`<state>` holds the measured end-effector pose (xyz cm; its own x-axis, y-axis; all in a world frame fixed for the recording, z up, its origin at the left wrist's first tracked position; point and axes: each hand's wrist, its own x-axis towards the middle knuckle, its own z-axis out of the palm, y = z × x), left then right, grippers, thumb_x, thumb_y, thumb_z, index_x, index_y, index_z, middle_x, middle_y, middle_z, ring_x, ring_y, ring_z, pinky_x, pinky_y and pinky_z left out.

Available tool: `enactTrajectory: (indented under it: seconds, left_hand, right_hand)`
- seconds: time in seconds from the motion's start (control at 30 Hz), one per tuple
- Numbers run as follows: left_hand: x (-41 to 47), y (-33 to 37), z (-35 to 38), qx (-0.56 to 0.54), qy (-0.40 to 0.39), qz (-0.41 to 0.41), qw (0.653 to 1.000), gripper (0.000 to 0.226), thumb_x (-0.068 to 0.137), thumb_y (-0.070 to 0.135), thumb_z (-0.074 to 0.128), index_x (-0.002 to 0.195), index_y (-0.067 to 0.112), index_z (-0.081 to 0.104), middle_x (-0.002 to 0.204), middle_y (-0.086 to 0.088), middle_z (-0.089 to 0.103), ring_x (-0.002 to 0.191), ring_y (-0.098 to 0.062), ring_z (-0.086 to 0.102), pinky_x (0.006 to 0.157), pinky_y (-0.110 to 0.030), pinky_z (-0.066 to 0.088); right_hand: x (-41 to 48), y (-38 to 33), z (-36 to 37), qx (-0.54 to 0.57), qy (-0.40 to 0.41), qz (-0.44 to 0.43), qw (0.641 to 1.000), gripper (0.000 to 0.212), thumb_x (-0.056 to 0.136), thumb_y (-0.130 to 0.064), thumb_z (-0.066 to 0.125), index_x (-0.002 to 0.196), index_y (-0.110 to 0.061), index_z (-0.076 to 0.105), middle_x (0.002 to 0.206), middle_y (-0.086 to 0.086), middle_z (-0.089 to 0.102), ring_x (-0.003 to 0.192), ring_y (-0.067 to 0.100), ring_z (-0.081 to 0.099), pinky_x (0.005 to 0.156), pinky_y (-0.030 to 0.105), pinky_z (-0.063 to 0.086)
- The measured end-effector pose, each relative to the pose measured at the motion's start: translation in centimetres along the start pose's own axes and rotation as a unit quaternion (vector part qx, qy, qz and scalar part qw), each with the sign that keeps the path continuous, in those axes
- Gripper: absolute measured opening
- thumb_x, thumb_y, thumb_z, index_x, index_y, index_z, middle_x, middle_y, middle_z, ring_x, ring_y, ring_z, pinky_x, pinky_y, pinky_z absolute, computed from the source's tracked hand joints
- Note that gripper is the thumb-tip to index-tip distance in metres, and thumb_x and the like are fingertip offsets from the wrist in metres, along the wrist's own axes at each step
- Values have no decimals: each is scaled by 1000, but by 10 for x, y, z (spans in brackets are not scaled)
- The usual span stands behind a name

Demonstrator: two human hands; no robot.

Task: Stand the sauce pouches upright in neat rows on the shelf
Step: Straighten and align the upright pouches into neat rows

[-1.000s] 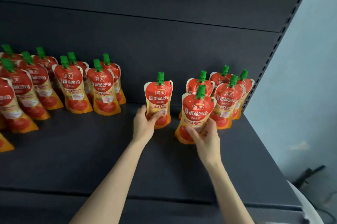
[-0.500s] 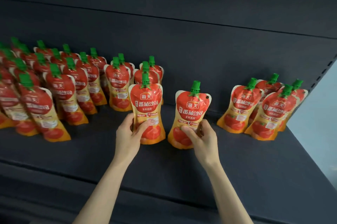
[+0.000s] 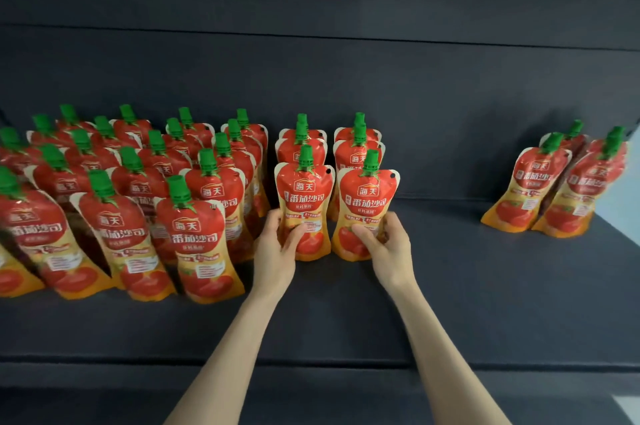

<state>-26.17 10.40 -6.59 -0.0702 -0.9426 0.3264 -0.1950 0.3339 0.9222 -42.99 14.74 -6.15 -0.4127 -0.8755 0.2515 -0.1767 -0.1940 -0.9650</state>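
Pouches, two in hand, now at the front of the two rightmost columns of the main block. Left hand (image 3: 277, 248) wraps the lower half of the left pouch (image 3: 304, 206), fingers (image 3: 275, 222) clamped round its left edge, thumb across the front. Right hand (image 3: 384, 244) grips the right pouch (image 3: 367, 213) the same way, fingers curled behind its right edge, thumb on the tomato print. Both pouches upright, caps up, labels forward, bases on or just at the shelf (image 3: 450, 286); contact with the shelf not fully clear under the hands.

Change against one second ago: both pouches then held beside the small right-hand cluster; half a second ago carried mid-shelf toward the block; now lined up directly in front of two shorter columns, each with two pouches behind. Gap between the two about equal to the gaps in the rows behind. Right pouch leans slightly to the right.

Remaining stock: right cluster (image 3: 557, 189), about four pouches, well apart from the block, near the shelf's right end. Main block (image 3: 138, 199) to the left, several rows deep, front row further forward than the two just placed.

Judgement: placement step nearly done; release likely next, after squaring the right pouch. Columns on the right still one row short of the block's front row, so the cluster probably fills that. Risk: soft pouch slumps on release, tips its neighbour.
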Motion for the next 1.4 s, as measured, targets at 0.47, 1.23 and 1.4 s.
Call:
enactTrajectory:
  seconds: [0.47, 1.23, 1.4]
  left_hand:
    - [1, -5, 0, 72, 39, -11, 997, 52, 83, 18, 67, 127, 13, 41, 127, -6, 54, 121, -20, 50, 98, -34, 42]
    - [12, -9, 10, 98, 48, -13, 994, 53, 88, 18, 60, 134, 12, 34, 137, -8, 45, 129, -22, 41, 102, -34, 36]
    - [12, -10, 10, 110, 50, -11, 993, 53, 88, 19, 60, 135, 13, 34, 137, -8, 45, 130, -22, 41, 103, -35, 36]
  right_hand:
    - [-1, 9, 9, -99, 13, -11, 995, 45, 85, -10, 66, 123, -13, 41, 103, -15, 56, 90, -7, 56, 71, 2, 45]
    - [15, 15, 12, -119, -9, 5, 993, 47, 90, -19, 60, 131, -15, 37, 117, -5, 55, 106, 9, 54, 88, 24, 46]
    - [15, 15, 12, -127, -20, 7, 992, 48, 90, -21, 59, 132, -15, 36, 120, -5, 54, 108, 9, 53, 91, 26, 46]
